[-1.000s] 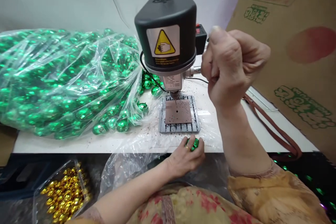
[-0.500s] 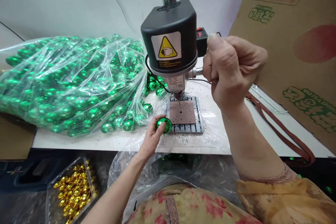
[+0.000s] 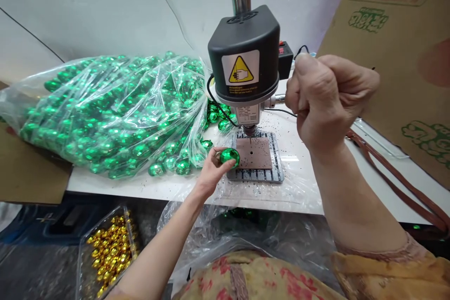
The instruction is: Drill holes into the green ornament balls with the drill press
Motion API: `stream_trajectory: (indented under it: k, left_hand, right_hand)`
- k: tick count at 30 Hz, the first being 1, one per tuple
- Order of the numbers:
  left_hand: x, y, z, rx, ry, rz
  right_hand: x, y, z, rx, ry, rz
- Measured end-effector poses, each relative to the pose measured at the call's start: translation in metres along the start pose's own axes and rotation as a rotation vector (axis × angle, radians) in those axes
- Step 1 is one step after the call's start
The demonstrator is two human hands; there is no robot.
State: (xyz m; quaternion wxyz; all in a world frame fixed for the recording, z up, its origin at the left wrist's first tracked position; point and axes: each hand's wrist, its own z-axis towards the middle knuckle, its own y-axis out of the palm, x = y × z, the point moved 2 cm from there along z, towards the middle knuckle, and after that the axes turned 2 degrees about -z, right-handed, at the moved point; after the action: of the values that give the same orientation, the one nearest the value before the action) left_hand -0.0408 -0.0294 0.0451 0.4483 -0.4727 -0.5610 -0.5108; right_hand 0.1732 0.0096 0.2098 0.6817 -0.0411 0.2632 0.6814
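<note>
Head view: green ball (image 3: 229, 157) pinched at the left side of the drill plate

Held between the thumb and fingers of the left hand (image 3: 210, 172), the ball sits over the left edge of a brown pad (image 3: 260, 160) on the slotted base plate (image 3: 276, 157); whether it touches the pad I cannot tell. Raised right of the drill press (image 3: 244, 56), the right hand (image 3: 323, 103) is curled into a fist. A metal rod (image 3: 279, 99) runs toward it, but what that grip closes on is hidden.

The ball is round and looks slick, so a light thumb might let it roll. Just to its right, a thin bit (image 3: 251, 140) points down at the pad — fingertips under it could be hurt if the press came down. Dark chips scattered over the plate might unsettle the ball too.

Leftward room is tight: a plastic bag (image 3: 116, 112) of green balls reaches almost to the left hand. Clear film (image 3: 302, 239) hangs over the near edge of the bench (image 3: 123, 185) and could snag a wrist. The widest gap lies right — between plate and right forearm, short of the cardboard box (image 3: 397, 47).
</note>
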Motion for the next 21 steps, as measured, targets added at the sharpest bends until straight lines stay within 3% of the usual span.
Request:
stream_trajectory:
  k: [4, 12, 21]
  left_hand:
    - [-0.007, 0.004, 0.015, -0.033, 0.12, 0.142]
    - [-0.022, 0.02, 0.042, -0.058, 0.133, 0.104]
    - [-0.029, 0.033, 0.045, -0.114, 0.153, 0.141]
  right_hand:
    - [0.001, 0.0, 0.001, -0.005, -0.009, 0.03]
    - [0.006, -0.004, -0.008, 0.016, 0.173, -0.136]
    - [0.003, -0.003, -0.012, -0.012, 0.108, -0.263]
